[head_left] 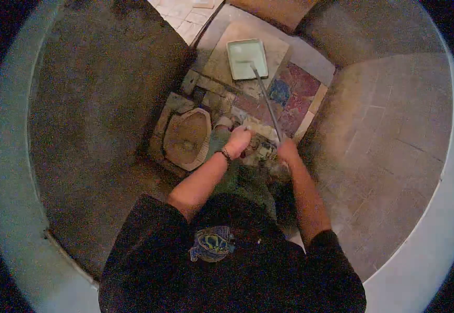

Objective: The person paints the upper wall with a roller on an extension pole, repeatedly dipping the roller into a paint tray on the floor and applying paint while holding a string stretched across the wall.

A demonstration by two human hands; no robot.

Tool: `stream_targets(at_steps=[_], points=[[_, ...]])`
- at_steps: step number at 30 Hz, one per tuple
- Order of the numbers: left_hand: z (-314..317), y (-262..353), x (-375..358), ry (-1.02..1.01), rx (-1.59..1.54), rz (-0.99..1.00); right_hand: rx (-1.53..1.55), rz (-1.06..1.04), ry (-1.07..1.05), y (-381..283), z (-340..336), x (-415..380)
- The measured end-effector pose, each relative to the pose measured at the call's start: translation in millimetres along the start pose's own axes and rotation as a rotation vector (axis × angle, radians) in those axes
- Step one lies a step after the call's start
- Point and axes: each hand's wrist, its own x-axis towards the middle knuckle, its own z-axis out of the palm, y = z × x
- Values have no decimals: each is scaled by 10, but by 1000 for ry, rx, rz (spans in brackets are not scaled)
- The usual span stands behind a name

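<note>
My right hand (288,151) is closed around the grey pole (270,104) of what looks like a paint roller. The pole slants away from me, and its far end rests in a shallow tray (246,46) of pale green paint. The roller head is hard to make out against the paint. In front of my body, my left hand (239,142) is curled shut, apart from the pole, with a dark bracelet on its wrist. A small dark bit shows at its fingers, too blurred to name.
A squat toilet basin (186,138) is set in the floor at left. Under the tray lies a light board (221,57), beside reddish patches (302,91) of floor covering. Brown tiled walls (388,115) stand close on both sides. A pale tiled floor (185,15) shows beyond the far opening.
</note>
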Motion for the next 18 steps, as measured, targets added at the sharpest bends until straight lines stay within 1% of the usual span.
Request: stream_targets(at_steps=[1,2,3,4,5,6,7,8,9,10,11,12,14,15,16,17,18], points=[[-25,-213,211,-27,143,207,55,-42,-22,90,90,233],[-38,-320,328,-57,290,415,91,-56,-32,109,325,296],[-38,-276,220,-69,301,409,126,-70,-42,129,558,360],[-32,-102,79,-106,369,365,306,63,105,118,883,356],[-39,70,19,-144,437,329,477,198,262,114,993,316],[-30,57,11,-157,442,342,476,211,276,142,870,44],[-189,42,69,-166,341,216,727,216,184,49,547,-302],[-341,11,98,-167,236,84,850,212,130,4,347,-585],[-536,37,135,-188,472,65,971,216,76,-57,110,-882],[-721,91,168,-202,713,49,1539,301,-133,-81,-50,-1069],[-865,34,242,-196,723,57,2103,369,-364,-100,-169,-1216],[-961,-106,374,-147,606,32,2102,352,-366,-106,-203,-1385],[-848,-206,320,-97,506,27,2221,282,-337,-93,-223,-1860],[-720,-192,276,-181,492,64,2340,232,-297,-114,-264,-2088],[-590,-197,368,-236,493,93,2347,218,-260,-164,-302,-2259],[-456,-190,446,-291,492,123,2357,138,-250,-185,-326,-2441],[-252,-369,760,-293,653,121,2359,57,-234,-207,-333,-2621]])
